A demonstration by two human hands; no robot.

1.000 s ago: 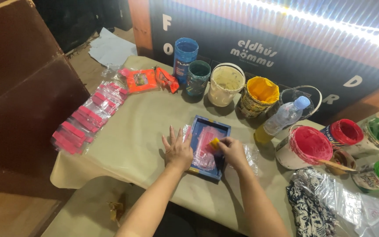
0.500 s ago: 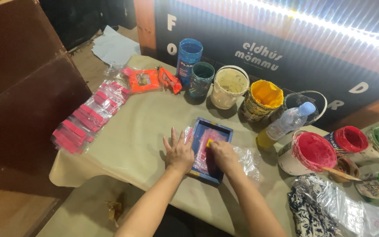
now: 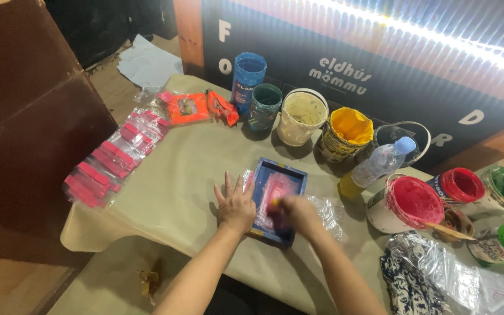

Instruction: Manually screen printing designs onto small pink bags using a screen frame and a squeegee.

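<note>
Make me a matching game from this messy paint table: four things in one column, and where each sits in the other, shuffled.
Things:
1. blue frame
2. yellow paint bucket
3. pink packets
4. plastic bottle

Places:
A. spread along the left edge of the table
B. lying on its side, just right of the yellow paint bucket
C. in the row of tubs at the back, between a cream bucket and a clear one
D. under both hands, on a clear plastic sheet

Pairs: 1-D, 2-C, 3-A, 4-B
</note>
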